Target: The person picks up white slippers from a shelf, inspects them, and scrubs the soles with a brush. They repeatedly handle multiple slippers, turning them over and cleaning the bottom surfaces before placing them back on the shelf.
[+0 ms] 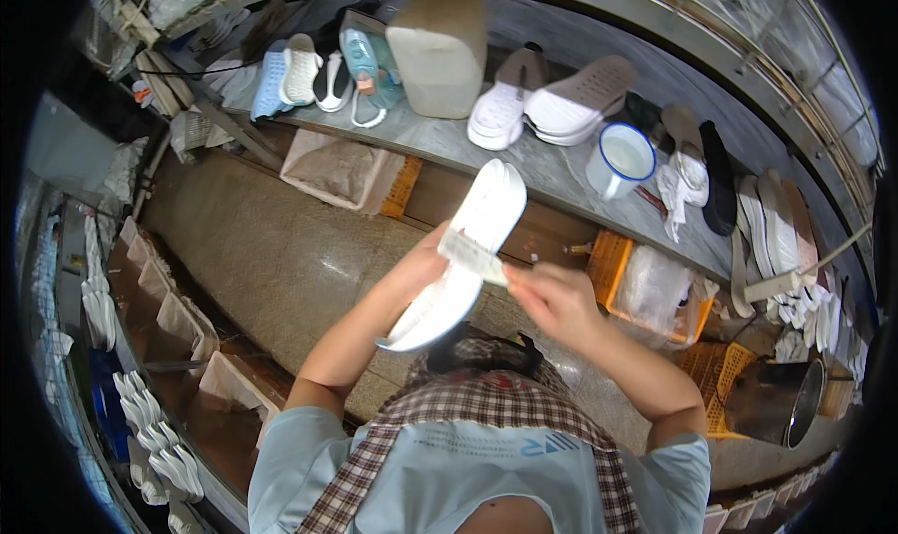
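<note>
While the person looks down from a head-worn camera, the left hand (416, 267) is wrapped around the middle of a white shoe sole (463, 253), held up in front of the chest with its toe pointing away toward the workbench (524, 165). The right hand (552, 300) pinches the end of a small pale strip (472, 255), perhaps a label or tape, that lies across the sole's middle; whether it is stuck down cannot be told. Judging by this, the strip is mid-handling on this one sole. On the grey bench beyond stand a white enamel mug with a blue rim (620, 160), a beige block-shaped container (440, 48), and finished white shoes (500, 113). More white soles (154, 431) are stacked at lower left. A checked apron (468, 422) covers the person's light blue shirt
</note>
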Action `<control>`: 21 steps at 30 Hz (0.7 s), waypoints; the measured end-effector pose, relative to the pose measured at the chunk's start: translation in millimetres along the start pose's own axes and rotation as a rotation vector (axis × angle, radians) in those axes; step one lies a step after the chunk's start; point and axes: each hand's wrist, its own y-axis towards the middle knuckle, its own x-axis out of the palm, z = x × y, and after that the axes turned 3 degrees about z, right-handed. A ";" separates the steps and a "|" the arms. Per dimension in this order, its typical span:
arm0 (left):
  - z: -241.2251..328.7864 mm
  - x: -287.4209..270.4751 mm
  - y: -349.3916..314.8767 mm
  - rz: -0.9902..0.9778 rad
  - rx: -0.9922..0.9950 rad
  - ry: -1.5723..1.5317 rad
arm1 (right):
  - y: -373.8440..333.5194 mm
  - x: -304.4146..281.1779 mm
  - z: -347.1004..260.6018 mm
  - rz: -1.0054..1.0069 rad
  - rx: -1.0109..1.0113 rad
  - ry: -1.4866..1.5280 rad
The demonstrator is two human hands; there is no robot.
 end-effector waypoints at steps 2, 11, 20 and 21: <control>0.0 2.0 1.5 -0.046 -0.005 0.059 | 10.9 -10.2 14.5 -0.001 0.020 -0.182; 7.8 1.4 11.6 0.242 0.196 -0.172 | 58.0 -152.9 116.9 0.103 0.624 -0.811; 20.6 23.5 28.8 0.291 0.359 -0.322 | 68.5 -136.0 137.8 -0.090 0.648 -0.784; 21.8 25.0 28.9 0.304 0.362 -0.318 | 67.4 -139.8 132.5 -0.147 0.636 -0.828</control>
